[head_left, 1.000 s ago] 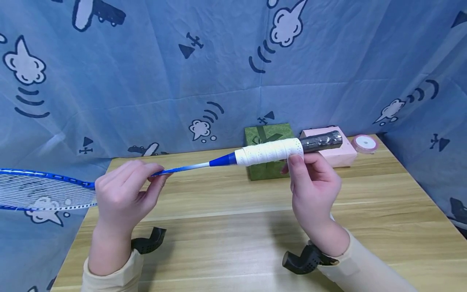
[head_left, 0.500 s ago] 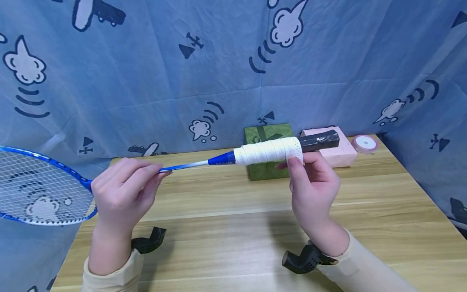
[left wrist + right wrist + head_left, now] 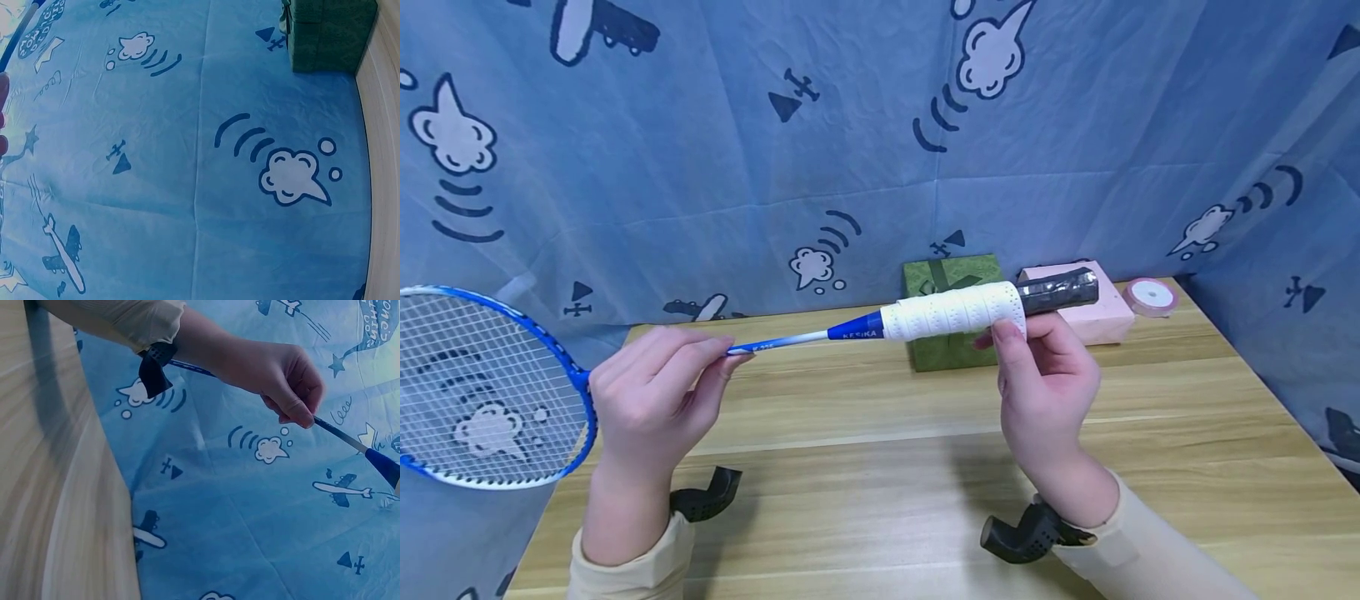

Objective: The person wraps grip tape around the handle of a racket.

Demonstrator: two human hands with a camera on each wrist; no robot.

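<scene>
A blue badminton racket is held level above the wooden table point(image 3: 865, 500). Its strung head point(image 3: 486, 392) sticks out past the table's left edge. My left hand point(image 3: 651, 392) pinches the thin blue-white shaft point(image 3: 778, 341), and the right wrist view shows that same hand point(image 3: 290, 381) on the shaft point(image 3: 344, 437). My right hand point(image 3: 1041, 375) grips the handle from below, thumb on the edge of the white grip tape point(image 3: 951, 310). The bare dark end of the handle point(image 3: 1060, 291) points right.
A green gift box point(image 3: 951, 275), a pink box point(image 3: 1093, 321) and a roll of pink ribbon point(image 3: 1150, 294) stand at the table's back edge. Blue patterned cloth point(image 3: 700, 150) hangs behind and at both sides. The left wrist view shows mostly this cloth point(image 3: 200, 156).
The racket has turned about its shaft: the strung head, edge-on a second ago, now faces me broadly. Both hands stay in the same places.
</scene>
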